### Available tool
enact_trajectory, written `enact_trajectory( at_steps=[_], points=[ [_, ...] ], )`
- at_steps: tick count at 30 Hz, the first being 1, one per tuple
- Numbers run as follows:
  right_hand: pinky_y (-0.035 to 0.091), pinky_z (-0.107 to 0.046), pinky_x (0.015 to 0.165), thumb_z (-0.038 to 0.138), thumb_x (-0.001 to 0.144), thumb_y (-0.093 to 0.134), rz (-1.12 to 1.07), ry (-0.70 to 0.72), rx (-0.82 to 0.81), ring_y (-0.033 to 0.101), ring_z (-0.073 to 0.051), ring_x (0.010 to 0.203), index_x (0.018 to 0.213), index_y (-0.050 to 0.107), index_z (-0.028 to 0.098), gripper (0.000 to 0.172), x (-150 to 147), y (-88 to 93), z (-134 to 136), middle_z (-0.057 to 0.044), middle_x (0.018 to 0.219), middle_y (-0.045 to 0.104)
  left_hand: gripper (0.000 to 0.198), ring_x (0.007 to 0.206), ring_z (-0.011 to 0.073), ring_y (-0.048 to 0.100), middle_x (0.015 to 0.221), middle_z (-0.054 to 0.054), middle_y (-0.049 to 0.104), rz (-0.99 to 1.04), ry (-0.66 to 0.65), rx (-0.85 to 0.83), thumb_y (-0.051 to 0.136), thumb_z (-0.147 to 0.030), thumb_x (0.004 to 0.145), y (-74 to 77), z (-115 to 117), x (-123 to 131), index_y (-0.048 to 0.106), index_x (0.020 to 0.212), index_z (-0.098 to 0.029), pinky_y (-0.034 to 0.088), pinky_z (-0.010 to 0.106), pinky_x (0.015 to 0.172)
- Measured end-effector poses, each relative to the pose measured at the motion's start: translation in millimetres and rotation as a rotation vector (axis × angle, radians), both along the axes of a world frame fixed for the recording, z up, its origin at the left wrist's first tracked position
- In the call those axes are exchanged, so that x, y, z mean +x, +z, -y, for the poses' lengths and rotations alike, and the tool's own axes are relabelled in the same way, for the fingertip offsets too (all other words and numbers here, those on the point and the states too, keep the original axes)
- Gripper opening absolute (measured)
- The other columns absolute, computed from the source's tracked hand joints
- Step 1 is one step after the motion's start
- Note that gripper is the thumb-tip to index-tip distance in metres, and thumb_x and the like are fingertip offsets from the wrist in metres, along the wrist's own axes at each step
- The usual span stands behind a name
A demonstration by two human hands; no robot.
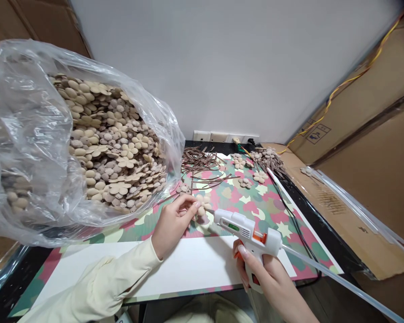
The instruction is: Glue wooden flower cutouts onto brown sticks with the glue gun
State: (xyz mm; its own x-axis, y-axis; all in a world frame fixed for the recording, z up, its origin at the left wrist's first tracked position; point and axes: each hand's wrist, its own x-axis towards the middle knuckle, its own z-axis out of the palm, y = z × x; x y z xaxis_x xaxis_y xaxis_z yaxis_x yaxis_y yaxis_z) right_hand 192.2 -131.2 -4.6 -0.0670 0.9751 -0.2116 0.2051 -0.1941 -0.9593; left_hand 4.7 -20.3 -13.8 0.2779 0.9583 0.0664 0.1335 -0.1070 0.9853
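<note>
Between thumb and fingertips, my left hand [175,224] pinches a beige padded flower [204,204] just above the table. My right hand [261,267] is wrapped round the handle of a white glue gun [245,226] with an orange trigger. The gun's nozzle points left and reaches the flower's middle; whether it touches cannot be seen. A long clear glue stick [340,276] sticks out of the gun's back end. Behind my left fingers lies a small greyish flower [183,188], partly hidden.
A clear plastic bag [30,116] full of beige and greyish flowers [121,148] stands at left. Thin brown strips [202,159] lie at the back, with finished-looking stemmed flowers [271,161] at back right. A black cable [294,217] runs along the right. Cardboard boxes [363,112] border the table.
</note>
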Motion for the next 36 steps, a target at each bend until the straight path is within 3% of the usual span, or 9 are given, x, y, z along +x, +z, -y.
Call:
enact_trajectory(
  at_steps=[17, 36],
  points=[
    [0.037, -0.025, 0.056, 0.044, 0.090, 0.036, -0.011, -0.028, 0.001, 0.039, -0.011, 0.048, 0.082, 0.045, 0.018, 0.028, -2.0, -1.0, 1.7, 0.005, 0.052, 0.041, 0.019, 0.056, 0.0094, 0.052, 0.074, 0.000, 0.062, -0.011, 0.018, 0.002, 0.055, -0.035, 0.082, 1.5, -0.1, 1.0, 0.058, 0.085, -0.017, 0.040, 0.017, 0.046],
    [0.036, -0.027, 0.062, 0.044, 0.091, 0.032, 0.061, -0.007, -0.009, 0.043, -0.013, 0.053, 0.080, 0.045, 0.018, 0.031, 7.5, 0.1, 4.6, 0.004, 0.053, 0.044, 0.021, 0.050, 0.0082, 0.048, 0.061, -0.001, 0.057, 0.120, 0.047, -0.154, 0.058, -0.035, 0.079, 8.7, -4.5, 1.1, 0.057, 0.083, -0.014, 0.040, 0.018, 0.045]
  ],
)
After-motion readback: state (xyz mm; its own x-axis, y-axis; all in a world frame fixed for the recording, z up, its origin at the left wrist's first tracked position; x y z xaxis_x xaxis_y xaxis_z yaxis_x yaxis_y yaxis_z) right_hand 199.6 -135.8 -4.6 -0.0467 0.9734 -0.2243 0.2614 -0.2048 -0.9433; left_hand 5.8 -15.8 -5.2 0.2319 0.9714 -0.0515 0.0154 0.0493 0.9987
